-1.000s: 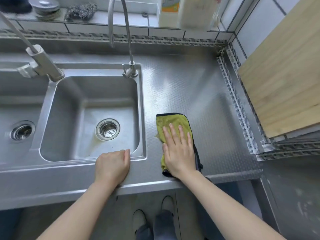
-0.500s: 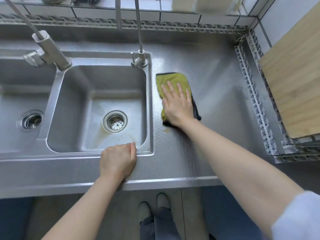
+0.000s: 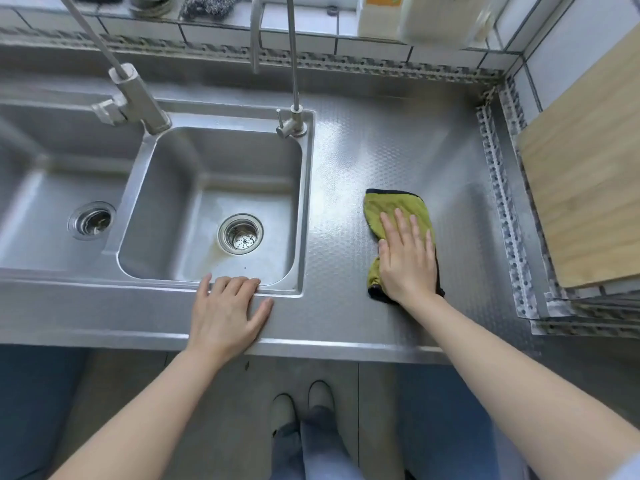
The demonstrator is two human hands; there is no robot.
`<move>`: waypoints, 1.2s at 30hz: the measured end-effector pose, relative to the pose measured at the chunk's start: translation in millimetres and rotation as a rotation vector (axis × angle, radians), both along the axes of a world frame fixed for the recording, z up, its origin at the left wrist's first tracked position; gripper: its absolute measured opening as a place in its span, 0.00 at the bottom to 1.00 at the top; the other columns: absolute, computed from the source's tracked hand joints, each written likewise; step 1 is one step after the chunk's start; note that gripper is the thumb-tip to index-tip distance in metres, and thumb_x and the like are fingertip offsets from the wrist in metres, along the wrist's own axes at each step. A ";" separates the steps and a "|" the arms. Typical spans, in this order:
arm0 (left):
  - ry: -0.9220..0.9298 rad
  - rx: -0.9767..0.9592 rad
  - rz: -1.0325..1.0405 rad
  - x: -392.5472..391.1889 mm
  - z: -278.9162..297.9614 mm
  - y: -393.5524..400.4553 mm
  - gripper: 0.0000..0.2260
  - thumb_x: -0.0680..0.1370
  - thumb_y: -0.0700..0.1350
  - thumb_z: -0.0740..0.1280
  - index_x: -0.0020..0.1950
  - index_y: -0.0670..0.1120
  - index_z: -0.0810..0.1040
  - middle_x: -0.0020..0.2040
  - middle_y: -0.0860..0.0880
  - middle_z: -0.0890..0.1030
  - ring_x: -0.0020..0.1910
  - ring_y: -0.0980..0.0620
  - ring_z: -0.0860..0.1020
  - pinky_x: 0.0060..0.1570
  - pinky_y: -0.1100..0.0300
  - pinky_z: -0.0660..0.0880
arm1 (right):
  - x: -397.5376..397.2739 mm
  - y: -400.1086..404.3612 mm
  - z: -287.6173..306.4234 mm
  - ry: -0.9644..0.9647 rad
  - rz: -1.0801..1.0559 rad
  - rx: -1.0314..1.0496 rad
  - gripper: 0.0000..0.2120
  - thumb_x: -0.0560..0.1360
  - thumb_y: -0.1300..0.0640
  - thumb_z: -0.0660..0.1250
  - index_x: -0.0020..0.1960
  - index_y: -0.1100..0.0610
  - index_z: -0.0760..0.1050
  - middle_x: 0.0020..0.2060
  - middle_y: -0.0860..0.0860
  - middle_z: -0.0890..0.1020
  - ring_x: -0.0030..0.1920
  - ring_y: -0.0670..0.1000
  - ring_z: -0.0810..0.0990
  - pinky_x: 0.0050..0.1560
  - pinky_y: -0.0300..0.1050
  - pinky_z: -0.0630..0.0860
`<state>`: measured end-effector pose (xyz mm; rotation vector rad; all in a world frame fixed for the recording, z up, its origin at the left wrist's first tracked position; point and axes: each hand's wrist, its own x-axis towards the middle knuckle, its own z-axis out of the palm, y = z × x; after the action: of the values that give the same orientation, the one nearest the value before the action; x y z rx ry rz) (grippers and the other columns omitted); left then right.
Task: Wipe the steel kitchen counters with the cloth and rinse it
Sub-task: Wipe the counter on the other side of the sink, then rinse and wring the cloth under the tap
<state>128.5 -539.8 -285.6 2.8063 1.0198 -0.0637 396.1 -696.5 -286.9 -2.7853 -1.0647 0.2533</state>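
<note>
- Steel counter (image 3: 381,150), dimpled, with a green cloth (image 3: 398,209) lying flat beneath the right hand (image 3: 408,261), well to the right of the sink basin (image 3: 214,202).
- Likely risk: cloth bunching or sliding out from under the palm, since only flat pressure pins it and nothing grips it; dark edge already folded beside the wrist.
- Second risk, as a judgement: streaks left along the back edge beyond the fingertips, near the patterned trim, if strokes stop short.
- Right fingers (image 3: 401,223) straight, slightly spread, pressing down on the cloth, not curled round it; green fabric showing ahead of the fingertips.
- Left hand (image 3: 228,306) resting on the counter's front strip, grasping nothing; left fingers (image 3: 239,282) relaxed, tips touching the near rim of the basin, thumb spread toward the cloth side.
- Rinsing not yet begun; both taps (image 3: 294,64) dry-looking, beyond the left fingertips.
</note>
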 end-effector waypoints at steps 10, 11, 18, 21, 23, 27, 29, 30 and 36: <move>-0.014 -0.018 0.037 -1.4 -2.4 0.5 0.21 0.76 0.62 0.54 0.57 0.52 0.78 0.52 0.54 0.81 0.54 0.48 0.75 0.59 0.50 0.65 | -79.2 30.4 -5.6 -0.008 -0.012 -0.008 0.28 0.82 0.47 0.49 0.80 0.46 0.46 0.80 0.48 0.48 0.79 0.58 0.44 0.77 0.61 0.41; -0.003 -0.027 0.038 -2.6 -1.6 1.2 0.21 0.76 0.62 0.54 0.57 0.52 0.78 0.53 0.54 0.80 0.55 0.48 0.75 0.59 0.50 0.65 | -88.5 33.9 -6.7 0.001 0.026 0.003 0.28 0.82 0.47 0.49 0.80 0.46 0.47 0.79 0.48 0.49 0.79 0.58 0.44 0.77 0.61 0.41; -0.090 -0.080 0.004 -14.2 -0.3 10.9 0.21 0.79 0.56 0.52 0.59 0.47 0.79 0.55 0.50 0.79 0.58 0.46 0.74 0.66 0.47 0.64 | -151.9 41.5 -8.8 -0.020 0.198 0.031 0.24 0.80 0.51 0.54 0.76 0.52 0.63 0.78 0.51 0.58 0.78 0.59 0.53 0.77 0.61 0.50; -0.102 -0.030 0.214 -45.2 0.6 36.2 0.20 0.79 0.53 0.53 0.59 0.46 0.79 0.57 0.48 0.79 0.62 0.44 0.72 0.69 0.43 0.59 | -169.5 47.9 -7.2 -0.031 0.204 0.082 0.21 0.80 0.57 0.58 0.72 0.56 0.70 0.75 0.51 0.66 0.77 0.58 0.57 0.77 0.59 0.53; -0.074 -0.028 0.330 -74.0 -0.8 56.9 0.18 0.81 0.53 0.55 0.64 0.47 0.77 0.64 0.47 0.76 0.68 0.44 0.67 0.73 0.42 0.52 | -178.5 52.9 -6.0 -0.012 0.180 0.131 0.20 0.78 0.62 0.61 0.69 0.58 0.72 0.72 0.53 0.70 0.76 0.58 0.61 0.77 0.57 0.54; 0.033 -0.086 0.329 -124.5 0.6 97.6 0.22 0.82 0.56 0.51 0.75 0.53 0.65 0.75 0.52 0.65 0.76 0.47 0.56 0.74 0.45 0.41 | -209.1 72.3 -1.8 0.100 0.133 0.189 0.24 0.72 0.74 0.62 0.67 0.62 0.74 0.69 0.56 0.74 0.74 0.57 0.65 0.76 0.51 0.54; 0.046 -0.136 0.263 -142.5 3.8 112.5 0.22 0.82 0.56 0.51 0.76 0.54 0.62 0.76 0.53 0.62 0.78 0.48 0.53 0.74 0.47 0.40 | -226.0 88.6 2.1 0.181 0.109 0.234 0.26 0.72 0.76 0.59 0.68 0.63 0.73 0.69 0.56 0.74 0.74 0.56 0.65 0.77 0.49 0.54; 0.024 -0.176 0.234 -148.0 5.4 117.7 0.21 0.83 0.55 0.52 0.76 0.54 0.63 0.76 0.53 0.63 0.78 0.50 0.53 0.74 0.48 0.42 | -232.0 97.4 4.5 0.228 0.099 0.254 0.26 0.72 0.76 0.58 0.68 0.63 0.73 0.69 0.57 0.74 0.74 0.56 0.66 0.77 0.47 0.55; -0.202 -0.463 0.140 -181.0 31.2 152.0 0.20 0.79 0.42 0.61 0.72 0.46 0.70 0.72 0.50 0.71 0.73 0.51 0.64 0.74 0.57 0.57 | -275.3 180.9 40.9 0.571 -0.110 0.393 0.20 0.73 0.73 0.54 0.58 0.60 0.78 0.48 0.53 0.82 0.51 0.55 0.79 0.55 0.36 0.71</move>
<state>-52.5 -387.8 -254.5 2.2704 0.9996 0.0008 120.9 -515.7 -246.1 -2.2059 -0.7211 0.6900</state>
